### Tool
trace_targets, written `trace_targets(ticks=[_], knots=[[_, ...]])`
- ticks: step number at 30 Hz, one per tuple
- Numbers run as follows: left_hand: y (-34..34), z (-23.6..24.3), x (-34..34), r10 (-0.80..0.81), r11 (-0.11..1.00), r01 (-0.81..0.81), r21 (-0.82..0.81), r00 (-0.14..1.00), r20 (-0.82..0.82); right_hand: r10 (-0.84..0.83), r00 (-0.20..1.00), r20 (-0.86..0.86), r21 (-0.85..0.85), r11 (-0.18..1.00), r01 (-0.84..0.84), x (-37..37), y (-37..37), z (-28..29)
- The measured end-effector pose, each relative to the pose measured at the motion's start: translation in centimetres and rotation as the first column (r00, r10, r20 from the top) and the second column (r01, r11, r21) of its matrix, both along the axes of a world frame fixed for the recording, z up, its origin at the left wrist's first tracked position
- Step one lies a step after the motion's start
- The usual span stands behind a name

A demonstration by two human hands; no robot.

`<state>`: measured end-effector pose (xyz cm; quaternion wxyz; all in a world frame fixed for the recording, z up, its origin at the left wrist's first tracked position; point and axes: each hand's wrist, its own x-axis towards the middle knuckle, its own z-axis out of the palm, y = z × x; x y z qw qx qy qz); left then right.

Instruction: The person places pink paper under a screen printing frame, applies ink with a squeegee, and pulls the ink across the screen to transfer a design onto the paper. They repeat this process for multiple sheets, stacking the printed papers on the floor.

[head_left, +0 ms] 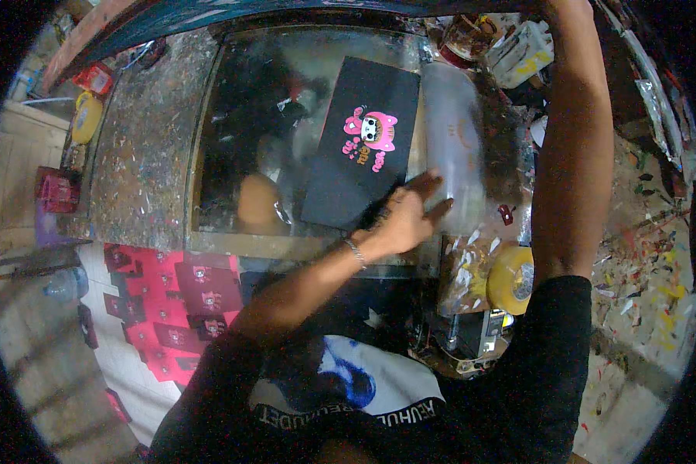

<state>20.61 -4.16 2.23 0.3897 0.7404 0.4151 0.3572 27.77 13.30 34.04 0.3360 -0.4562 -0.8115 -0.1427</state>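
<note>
A black rectangular sheet (325, 193) with a pink cartoon cat print lies slanted on a stained dark glass-like panel (240, 100). My left hand (410, 213) reaches over the sheet's lower right, fingers apart, fingertips on or just above a hazy translucent plastic strip (452, 116) beside it; I cannot tell whether they touch. My right forearm rises along the right side to the top edge, near a raised wooden-edged frame (209, 11) with a teal inner face; the right hand itself is out of sight.
A yellow tape roll (509, 278) sits below the strip, another yellow roll (85, 120) at left. Paint-spattered containers (518, 54) crowd the top right. Pink and maroon printed pieces (162, 301) lie spread at lower left, near a plastic bottle (66, 284). Paint-splattered surfaces (634, 271) flank the right.
</note>
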Motion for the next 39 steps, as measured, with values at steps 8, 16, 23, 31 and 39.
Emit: trace_targets(ticks=[8, 16, 23, 31, 39], knots=[[-0.5, 0.4, -13.8, -0.083, 0.953, 0.225, 0.202, 0.837, -0.541, 0.075, 0.996, 0.043, 0.019, 0.997, -0.076, 0.2, 0.6, 0.1], [1.8, -1.4, -14.3, -0.107, 0.985, 0.136, 0.107, 0.964, -0.242, 0.047, 0.999, 0.022, 0.023, 0.999, -0.047, 0.7, 0.5, -0.1], [7.8, 4.0, -14.3, 0.015, 0.977, 0.015, 0.213, 0.99, -0.14, -0.014, 0.999, 0.053, -0.046, 0.999, 0.017, 0.3, -0.5, 0.4], [5.0, 15.8, -15.6, 0.45, 0.743, -0.132, 0.656, 0.825, -0.343, 0.048, 0.999, -0.015, -0.038, 0.998, -0.048, 0.7, 0.4, 0.2], [-11.2, 4.5, -30.4, 0.737, 0.65, -0.758, -0.052, 0.646, -0.199, 0.194, 0.98, 0.049, -0.124, 0.975, -0.187, 1.7, 4.4, 0.1]])
